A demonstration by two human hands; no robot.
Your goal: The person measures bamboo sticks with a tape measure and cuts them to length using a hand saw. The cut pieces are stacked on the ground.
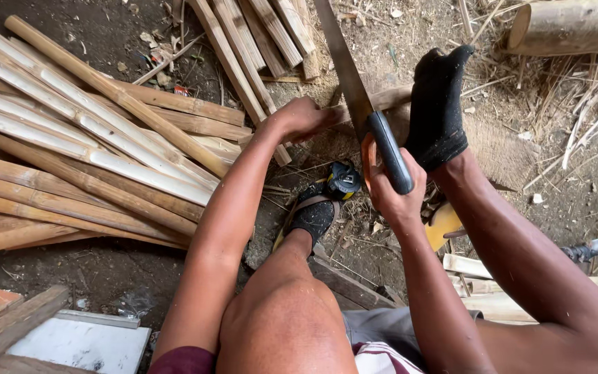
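Note:
My right hand (pixel 390 188) grips the dark handle of a hand saw (pixel 346 77), whose blade runs up and away across a bamboo strip (pixel 389 97). My left hand (pixel 302 116) presses down on that strip just left of the blade. My right foot in a black sock (pixel 437 104) rests on a wooden block (pixel 500 149) and pins the strip's other side. My left foot in a black sock and sandal (pixel 313 216) stands on the dirt below.
A heap of split bamboo slats (pixel 84 145) lies at left, more slats (pixel 257 34) at top centre. A thick bamboo log (pixel 569 24) sits top right. A black and yellow tape measure (pixel 342 181) lies by my left foot. Boards (pixel 70 339) lie bottom left.

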